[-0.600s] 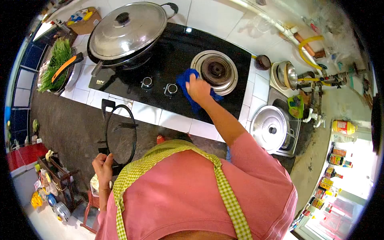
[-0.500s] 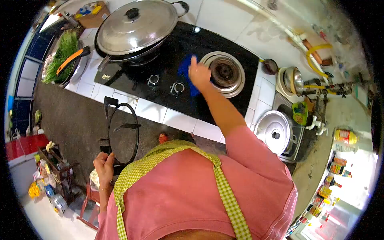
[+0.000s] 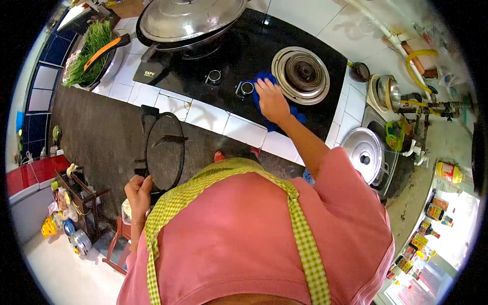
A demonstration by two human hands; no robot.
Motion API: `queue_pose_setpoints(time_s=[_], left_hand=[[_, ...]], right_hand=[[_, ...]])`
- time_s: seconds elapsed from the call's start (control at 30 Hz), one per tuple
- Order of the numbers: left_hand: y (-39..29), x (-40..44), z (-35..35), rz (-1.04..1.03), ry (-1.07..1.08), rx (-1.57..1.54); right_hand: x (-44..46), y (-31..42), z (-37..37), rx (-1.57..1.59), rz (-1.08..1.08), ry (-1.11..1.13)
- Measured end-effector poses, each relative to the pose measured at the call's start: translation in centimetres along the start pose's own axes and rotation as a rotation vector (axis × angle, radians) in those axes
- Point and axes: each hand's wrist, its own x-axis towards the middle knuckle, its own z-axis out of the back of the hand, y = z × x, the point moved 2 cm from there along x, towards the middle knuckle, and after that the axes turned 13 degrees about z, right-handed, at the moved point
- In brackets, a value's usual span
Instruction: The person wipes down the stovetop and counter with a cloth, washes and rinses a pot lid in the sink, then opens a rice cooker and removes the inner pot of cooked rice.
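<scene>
My left hand [image 3: 138,192] is closed on the lower edge of a black pan support [image 3: 182,158], a ring with prongs, held up over the floor. My right hand [image 3: 272,100] presses down on a blue cloth [image 3: 258,104] on the black glass stovetop [image 3: 244,47]. The cloth bunches around my fingers and spreads below my wrist. Right beside it are a round control knob [image 3: 246,88] and the bare burner [image 3: 304,72] with its metal ring. On the other burner sits a wok [image 3: 203,48] under a domed metal lid [image 3: 190,18].
A bowl of green vegetables [image 3: 94,58] with an orange-handled tool [image 3: 104,51] stands left of the stove. At the right, a metal lid [image 3: 362,154] rests over the sink [image 3: 389,175]. A red stool [image 3: 118,244] is on the floor at lower left.
My right hand has moved with the blue cloth towards the stove's front edge, beside the knob. My left hand still holds the pan support. The view has shifted slightly.
</scene>
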Motion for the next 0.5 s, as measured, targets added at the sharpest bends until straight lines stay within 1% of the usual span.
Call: queue_pose_setpoints(time_s=[0.03, 0.1, 0.13, 0.17, 0.2, 0.23, 0.3, 0.33, 0.37, 0.4, 0.43, 0.5], left_hand=[[0.3, 0.1, 0.1, -0.002, 0.000, 0.000], [0.0, 0.6, 0.1, -0.066, -0.004, -0.042], [-0.4, 0.6, 0.5, -0.067, -0.019, 0.050], [-0.8, 0.3, 0.8, -0.061, -0.028, 0.043], [-1.4, -0.2, 0.9, -0.083, -0.031, 0.062], [-1.7, -0.3, 0.9, -0.106, -0.035, 0.084], [-0.9, -0.3, 0.8, -0.130, -0.042, 0.056], [-0.8, -0.2, 0.7, -0.141, -0.045, 0.062], [-0.8, -0.2, 0.5, -0.151, -0.047, 0.070], [-0.7, -0.4, 0.5, -0.124, -0.058, 0.069], [-0.6, -0.5, 0.5, -0.129, -0.069, 0.069], [-0.1, -0.7, 0.5, -0.138, -0.027, 0.118]], right_hand=[[-1.3, 1.1, 0.3, 0.065, -0.026, 0.028], [-4.3, 2.5, -0.5, 0.127, 0.084, 0.100], [-4.7, 3.9, 0.2, 0.239, 0.074, 0.119], [-4.7, 4.9, 0.9, 0.250, 0.033, 0.139], [-4.4, 5.0, 0.0, 0.238, 0.059, 0.089], [-3.6, 5.0, -0.8, 0.229, 0.085, 0.036], [-0.5, 6.3, -3.3, 0.215, 0.187, 0.001], [1.3, 7.0, -4.9, 0.215, 0.267, -0.062], [4.3, 8.3, -4.4, 0.219, 0.276, 0.022], [7.0, 8.9, -5.9, 0.202, 0.228, 0.087], [9.1, 9.8, -4.9, 0.250, 0.209, 0.040], [11.7, 10.4, -6.4, 0.163, 0.191, 0.049]])
